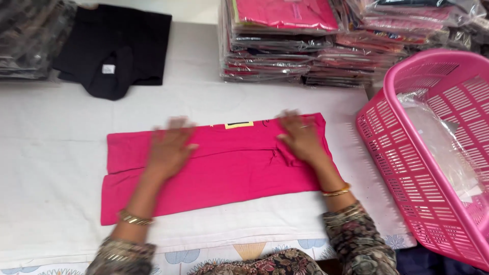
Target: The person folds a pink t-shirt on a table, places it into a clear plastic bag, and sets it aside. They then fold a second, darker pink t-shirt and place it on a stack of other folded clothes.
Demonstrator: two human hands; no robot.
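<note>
Flat on the pink shirt (224,163) at mid-table (51,153), left hand (170,147) spread, right hand (300,137) open-palmed on a crease: best smoothed outward, grip loose, black shirt (114,48) and basket (433,153) untouched.

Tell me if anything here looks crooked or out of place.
The pink basket sits tipped at the table's right edge. The black garment lies loosely bunched, unlike the flat pink garment under the left hand and right hand.
</note>
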